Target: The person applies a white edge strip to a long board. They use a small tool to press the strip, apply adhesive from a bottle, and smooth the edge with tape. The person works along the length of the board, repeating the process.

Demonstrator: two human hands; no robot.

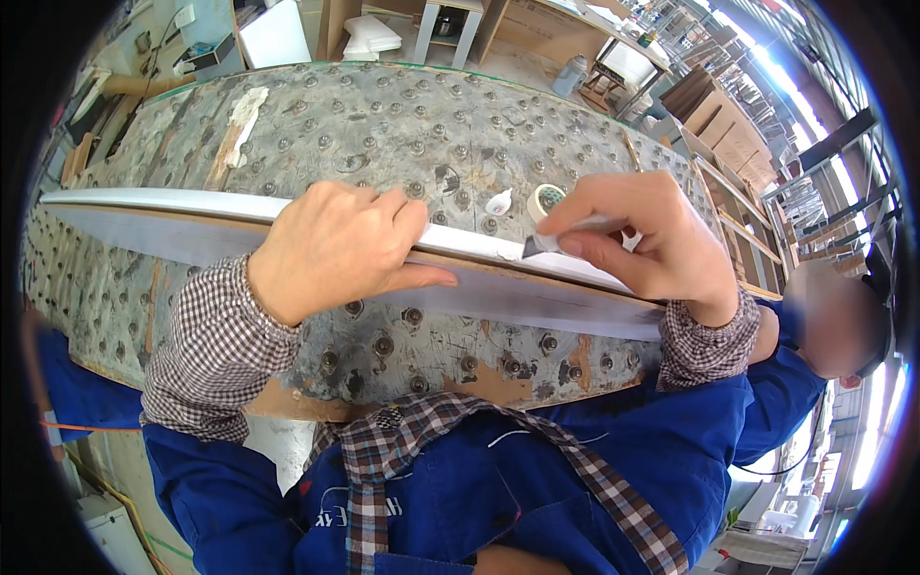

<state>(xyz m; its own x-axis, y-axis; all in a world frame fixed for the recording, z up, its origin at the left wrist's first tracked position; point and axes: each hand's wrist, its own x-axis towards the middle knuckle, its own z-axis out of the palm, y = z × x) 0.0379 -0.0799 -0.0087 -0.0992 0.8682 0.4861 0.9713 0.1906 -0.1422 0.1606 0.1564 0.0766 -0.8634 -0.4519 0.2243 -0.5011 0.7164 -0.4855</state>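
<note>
A long, narrow board [498,295] stands on edge across the table in front of me, with a white strip along its top and pale grey-violet film on its near face. My left hand [331,244] is closed over its top edge, the thumb lying along the near side. To the right, my right hand [656,235] pinches a small knife with a dark angled blade [533,247]. Its tip is at the white strip, and the fingers hide most of the handle. Just beyond the board are a roll of tape [538,201] and a small white bottle [498,202].
The worktable [383,115] is studded with ball rollers. A crumpled white strip [249,125] lies at its far left. Another person [824,326] in blue stands close on my right. Cardboard [724,120] is stacked farther back, and a grey jug [570,75] stands beyond the table.
</note>
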